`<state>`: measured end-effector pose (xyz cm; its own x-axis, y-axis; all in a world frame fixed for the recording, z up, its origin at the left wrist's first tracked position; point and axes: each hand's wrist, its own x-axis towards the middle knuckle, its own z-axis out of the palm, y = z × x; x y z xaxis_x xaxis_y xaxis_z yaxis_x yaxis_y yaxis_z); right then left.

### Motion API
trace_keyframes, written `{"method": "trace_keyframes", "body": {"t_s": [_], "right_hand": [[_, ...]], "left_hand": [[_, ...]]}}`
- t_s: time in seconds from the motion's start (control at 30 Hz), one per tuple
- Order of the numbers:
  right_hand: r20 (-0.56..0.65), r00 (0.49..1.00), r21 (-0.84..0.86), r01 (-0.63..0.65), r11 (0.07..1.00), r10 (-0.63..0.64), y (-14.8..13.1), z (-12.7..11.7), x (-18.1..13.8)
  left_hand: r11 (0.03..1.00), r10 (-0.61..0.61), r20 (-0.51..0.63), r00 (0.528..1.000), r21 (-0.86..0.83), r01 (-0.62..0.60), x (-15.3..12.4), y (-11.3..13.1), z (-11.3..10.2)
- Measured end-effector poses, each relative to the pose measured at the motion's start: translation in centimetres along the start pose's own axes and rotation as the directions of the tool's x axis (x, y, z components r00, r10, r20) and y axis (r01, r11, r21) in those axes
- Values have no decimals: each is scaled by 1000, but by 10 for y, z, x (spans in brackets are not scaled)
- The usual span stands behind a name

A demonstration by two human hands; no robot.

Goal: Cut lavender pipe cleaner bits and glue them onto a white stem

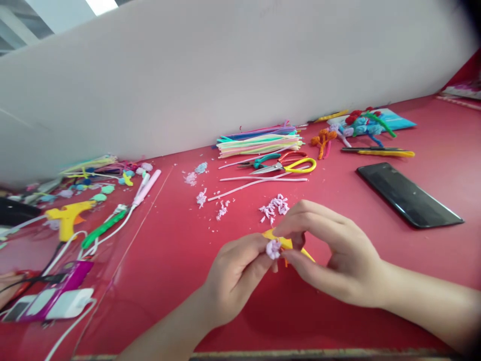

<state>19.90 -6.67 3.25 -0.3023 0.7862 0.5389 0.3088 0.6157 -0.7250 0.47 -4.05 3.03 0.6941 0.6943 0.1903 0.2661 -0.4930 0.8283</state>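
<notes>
Near the front of the red table, my left hand [240, 273] is closed, thumb and forefinger pinching a small pale lilac fuzzy chenille flower [273, 249]. My right hand [334, 255] curls in from the right; its thumb and forefinger tips close on the flower's right edge, the other fingers bent above. Partly hidden behind the hands is a yellow tool [286, 242] with an orange bit, resembling a glue gun. Just beyond lies a heap of short lilac chenille pieces [276, 206]. Whether a tiny piece sits between my right fingertips is hidden.
Yellow-handled scissors [300, 165], teal-and-red pliers [267, 159] and bundled chenille stems [259, 143] lie farther back. A black phone [409, 195] is at right. At left are a yellow glue gun [67, 220], cables and a power strip [63, 288], beside another person's hand [9, 288].
</notes>
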Motion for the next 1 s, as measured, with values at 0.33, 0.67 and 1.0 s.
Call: {"method": "trace_keyframes", "body": {"t_s": [0.33, 0.67, 1.0], "right_hand": [[36, 999, 8, 6, 1000, -7, -2, 6, -5], [32, 980, 49, -198, 979, 196, -2, 3, 1], [177, 777, -740, -300, 602, 604, 23, -5, 9]], "left_hand": [[995, -55, -132, 990, -87, 44, -5, -1, 7], [531, -305, 290, 907, -739, 415, 0, -11, 2], [529, -344, 144, 928, -787, 318, 7, -12, -4]]}}
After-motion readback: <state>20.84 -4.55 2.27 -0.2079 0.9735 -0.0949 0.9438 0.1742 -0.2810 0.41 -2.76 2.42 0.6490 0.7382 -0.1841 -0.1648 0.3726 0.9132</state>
